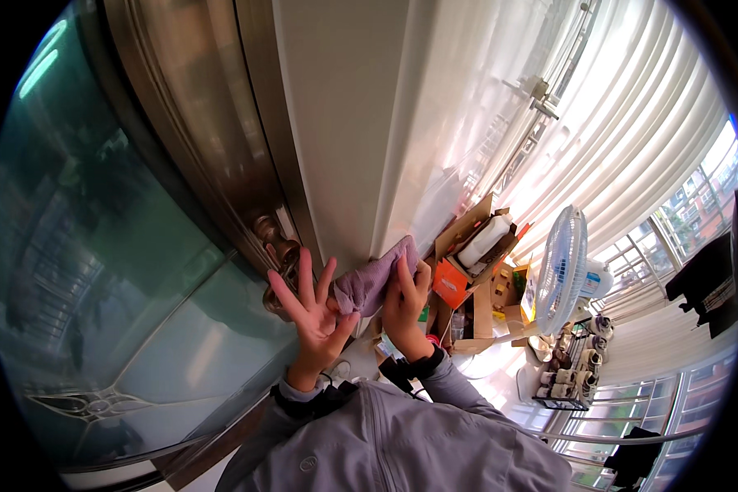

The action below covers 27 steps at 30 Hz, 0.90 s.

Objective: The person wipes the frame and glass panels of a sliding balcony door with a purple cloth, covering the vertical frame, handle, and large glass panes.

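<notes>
A purple-grey cloth (371, 280) is bunched up between my hands, in front of a white upright panel (336, 139). My right hand (405, 310) grips its right side, with fingers raised and bent over the fabric. My left hand (312, 316) is open, its fingers spread wide, and the cloth's left end lies right by its thumb and far fingers. Whether those fingers touch the fabric I cannot tell. Just beyond my left fingertips is a bronze-coloured door handle (277, 246) on a brown metal door frame (213, 107).
A glass door panel (164, 271) stands on the left. Open cardboard boxes (459, 279) with bottles and packets are at the right, beside a white standing fan (562, 271). Farther right are a shoe rack (567, 369) and long white curtains (607, 123) by the windows.
</notes>
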{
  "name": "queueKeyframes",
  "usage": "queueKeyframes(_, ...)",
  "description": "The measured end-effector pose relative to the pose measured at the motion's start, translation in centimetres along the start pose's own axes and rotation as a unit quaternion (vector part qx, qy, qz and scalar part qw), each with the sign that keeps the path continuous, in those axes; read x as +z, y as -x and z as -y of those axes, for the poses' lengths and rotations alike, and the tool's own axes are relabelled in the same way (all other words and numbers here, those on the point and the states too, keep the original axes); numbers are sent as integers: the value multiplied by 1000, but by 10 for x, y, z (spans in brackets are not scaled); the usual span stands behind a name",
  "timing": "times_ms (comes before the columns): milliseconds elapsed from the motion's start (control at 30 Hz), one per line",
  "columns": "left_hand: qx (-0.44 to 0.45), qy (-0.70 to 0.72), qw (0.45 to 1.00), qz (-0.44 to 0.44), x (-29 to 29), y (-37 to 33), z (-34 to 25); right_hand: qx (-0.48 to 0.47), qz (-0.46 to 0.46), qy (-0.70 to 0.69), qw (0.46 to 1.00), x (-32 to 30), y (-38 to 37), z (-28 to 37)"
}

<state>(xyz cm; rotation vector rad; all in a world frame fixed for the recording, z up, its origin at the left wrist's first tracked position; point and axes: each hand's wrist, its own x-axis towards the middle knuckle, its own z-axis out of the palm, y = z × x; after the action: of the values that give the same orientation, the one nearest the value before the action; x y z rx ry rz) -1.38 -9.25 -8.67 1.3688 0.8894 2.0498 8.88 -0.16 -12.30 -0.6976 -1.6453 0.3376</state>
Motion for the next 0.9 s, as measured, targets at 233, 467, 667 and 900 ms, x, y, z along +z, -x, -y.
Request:
queueKeyframes(233,36,53,998,-3,1,2,0,9,-8,-20,1000,-1,1,0)
queueKeyframes(467,26,22,999,-33,1,6,-3,-3,-8,-9,1000,-1,0,-1)
queueKeyframes(667,-70,67,994,-49,-15,19,4,7,4,-17,1000,-3,-1,-1)
queueKeyframes(900,-131,101,984,-65,-17,23,10,6,3,-24,1000,-2,-1,0)
